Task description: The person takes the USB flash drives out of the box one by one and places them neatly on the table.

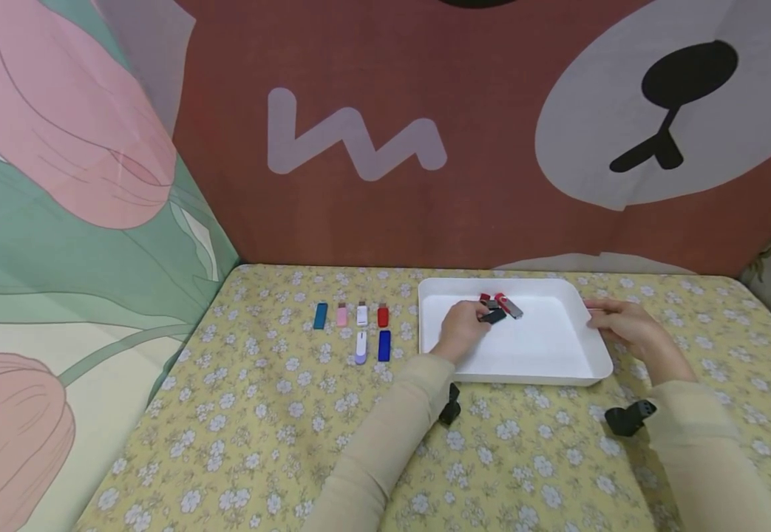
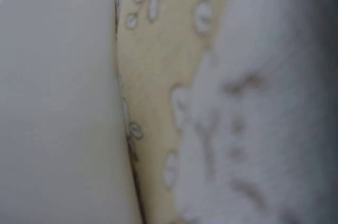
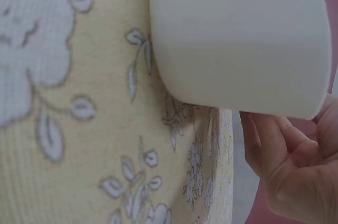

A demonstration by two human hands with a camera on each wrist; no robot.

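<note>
My left hand [image 1: 463, 329] reaches over the left part of a white tray [image 1: 545, 355] and pinches a black USB stick [image 1: 494, 316]. Beside its fingertips, a red and silver USB stick [image 1: 508, 306] and another partly covered red one [image 1: 485, 298] lie in the tray. At the tray's right side, my right hand [image 1: 627, 325] grips the rim. The right wrist view shows that hand [image 3: 296, 166] with its fingers against the outer wall and thumb near the edge. In the left wrist view only the tray wall [image 2: 58, 102] and cloth appear.
Left of the tray, USB sticks lie in two rows: teal [image 1: 320, 316], pink [image 1: 341, 315], white [image 1: 361, 315] and red [image 1: 383, 316] behind, white-purple [image 1: 361, 347] and dark blue [image 1: 384, 346] in front. A flowered cloth [image 1: 239, 443] covers the table. A printed backdrop [image 1: 372, 214] stands behind.
</note>
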